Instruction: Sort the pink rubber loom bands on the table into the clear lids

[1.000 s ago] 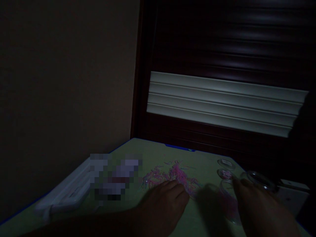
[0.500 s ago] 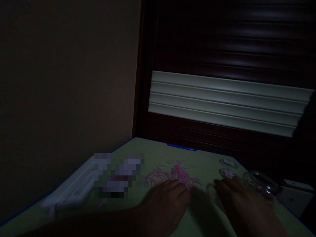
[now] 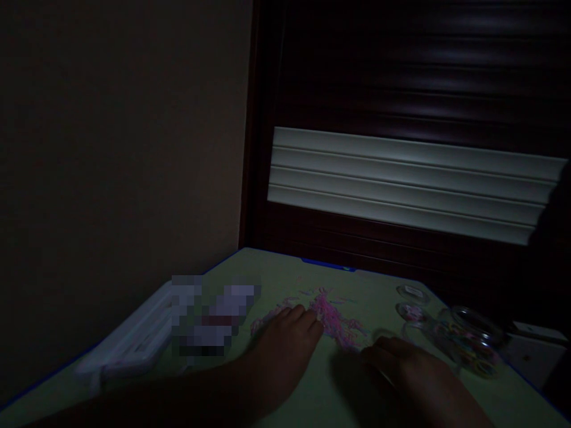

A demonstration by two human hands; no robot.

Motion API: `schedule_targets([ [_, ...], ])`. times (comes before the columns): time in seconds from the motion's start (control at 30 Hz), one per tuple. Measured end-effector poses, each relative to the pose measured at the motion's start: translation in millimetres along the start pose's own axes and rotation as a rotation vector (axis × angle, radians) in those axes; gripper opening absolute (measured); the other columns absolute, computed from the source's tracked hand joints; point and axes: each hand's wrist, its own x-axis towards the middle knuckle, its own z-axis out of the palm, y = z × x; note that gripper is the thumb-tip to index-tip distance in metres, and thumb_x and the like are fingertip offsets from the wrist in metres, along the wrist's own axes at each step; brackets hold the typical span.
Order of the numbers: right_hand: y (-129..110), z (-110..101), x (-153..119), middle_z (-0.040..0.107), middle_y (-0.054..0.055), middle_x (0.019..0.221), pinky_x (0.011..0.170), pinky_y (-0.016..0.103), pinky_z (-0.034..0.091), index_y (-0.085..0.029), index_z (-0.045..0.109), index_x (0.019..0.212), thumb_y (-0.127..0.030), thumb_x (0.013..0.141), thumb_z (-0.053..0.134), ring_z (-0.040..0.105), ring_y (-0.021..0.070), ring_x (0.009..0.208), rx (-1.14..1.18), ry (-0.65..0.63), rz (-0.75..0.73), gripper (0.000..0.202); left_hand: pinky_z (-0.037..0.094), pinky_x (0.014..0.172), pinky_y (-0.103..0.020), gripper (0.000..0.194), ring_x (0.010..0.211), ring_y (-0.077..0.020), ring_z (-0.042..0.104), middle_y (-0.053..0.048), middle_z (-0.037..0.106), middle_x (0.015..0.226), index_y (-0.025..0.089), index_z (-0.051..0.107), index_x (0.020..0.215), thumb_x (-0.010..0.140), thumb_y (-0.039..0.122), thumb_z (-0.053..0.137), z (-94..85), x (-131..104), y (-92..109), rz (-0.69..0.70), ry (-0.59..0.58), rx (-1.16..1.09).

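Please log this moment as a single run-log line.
left hand: flat on pink bands | right hand: on table, beside jar | light: dim

Table (image 3: 276,270): stood in a corner, wall to its left, shutter behind.
Bands (image 3: 332,318): lay scattered mid-table, just beyond the left hand (image 3: 281,351).
Right hand (image 3: 410,374): rested right of the bands.
Jar (image 3: 468,345): lay tipped at the right edge.
Case (image 3: 134,348): lay at the left edge.

Pink bands under my hands, dim light.
I see the heap of small pink rubber bands (image 3: 332,318) spread loosely flat on the pale green table, my left hand (image 3: 285,348) touching its near-left edge, my right hand (image 3: 401,368) just beside its near-right fringe.
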Motion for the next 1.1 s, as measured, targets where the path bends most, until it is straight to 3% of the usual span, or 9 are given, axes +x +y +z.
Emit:
schedule_targets([
  [0.2,-3.3,0.5,4.4,0.064,0.002,0.075,0.057,0.023,0.043,-0.022,0.065,0.079,-0.003,0.074,0.049,0.061,0.0168,0.068,-0.015,-0.078,0.020,0.025,0.040,0.077,-0.036,0.016,0.086,-0.0221,0.050,-0.006,0.057,0.091,0.015,0.057,0.090,0.081,0.006,0.046,0.1,3.6,-1.4,-0.009,-0.060,0.151],
  [0.43,-3.2,1.4,4.7,0.065,0.002,0.076,0.056,0.022,0.042,-0.023,0.066,0.079,-0.004,0.072,0.053,0.061,0.0168,0.068,-0.001,-0.058,0.024,0.024,0.041,0.074,-0.037,0.009,0.086,-0.0242,0.051,-0.008,0.058,0.090,0.014,0.060,0.085,0.078,0.010,0.055,0.2,5.6,1.5,0.006,-0.123,0.202],
  [0.6,-2.4,4.1,2.9,0.065,0.002,0.074,0.055,0.024,0.043,-0.023,0.066,0.079,-0.004,0.073,0.051,0.062,0.0174,0.067,-0.014,-0.052,0.015,0.025,0.041,0.074,-0.038,0.011,0.086,-0.0242,0.052,-0.008,0.060,0.087,0.014,0.062,0.082,0.081,0.012,0.052,2.4,6.6,1.4,-0.002,-0.116,0.206],
  [0.83,-3.2,2.4,3.3,0.065,0.001,0.076,0.057,0.024,0.044,-0.023,0.066,0.081,-0.005,0.075,0.051,0.062,0.0167,0.067,-0.027,-0.063,-0.002,0.025,0.042,0.078,-0.038,0.014,0.089,-0.0257,0.053,-0.009,0.060,0.092,0.012,0.063,0.085,0.074,0.006,0.056,3.5,4.3,1.7,-0.009,-0.151,0.220],
  [1.1,-6.3,-0.1,1.5,0.065,0.001,0.075,0.056,0.022,0.043,-0.024,0.066,0.080,-0.002,0.070,0.053,0.062,0.0162,0.067,-0.012,-0.048,0.008,0.028,0.042,0.078,-0.040,0.020,0.089,-0.0252,0.053,-0.011,0.060,0.094,0.011,0.061,0.090,0.077,0.003,0.048,4.9,4.7,3.0,-0.034,-0.150,0.214],
])
